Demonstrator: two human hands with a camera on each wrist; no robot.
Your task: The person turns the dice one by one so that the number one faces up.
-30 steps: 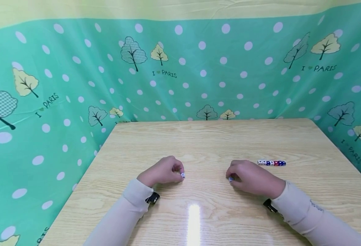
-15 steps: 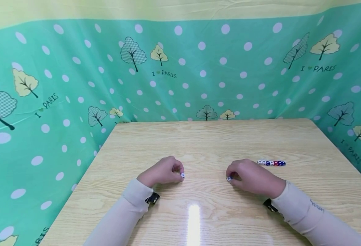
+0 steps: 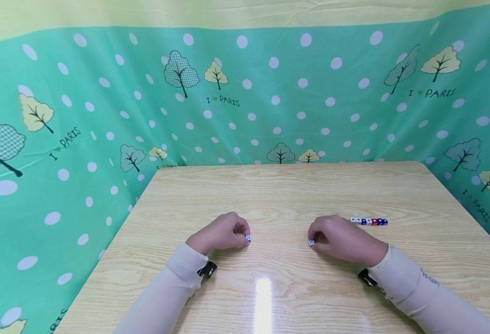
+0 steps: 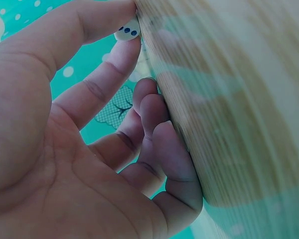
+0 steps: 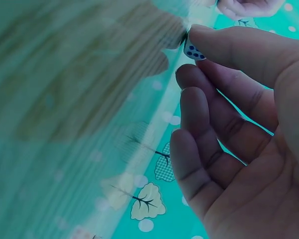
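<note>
Between thumb and index finger, my left hand (image 3: 222,232) pinches a white die (image 3: 248,238) near the middle of the wooden table. The left wrist view shows dark blue pips on this white die (image 4: 128,31), partly hidden by the thumb, with the other fingers curled by the tabletop. To the right, my right hand (image 3: 341,239) pinches another white die (image 3: 311,242) at the tabletop. Blue pips show on that die (image 5: 194,52) in the right wrist view. A gap of bare table lies between the two dice.
A straight row of several dice (image 3: 369,221), white, blue and red, lies just beyond my right hand. The glossy wooden table (image 3: 286,190) has a bright light reflection at the front. A green dotted cloth (image 3: 270,120) hangs behind and at both sides.
The die in my right hand has been turned, so a different face shows toward the head camera. My right hand has shifted very slightly; the left hand has stayed in place.
</note>
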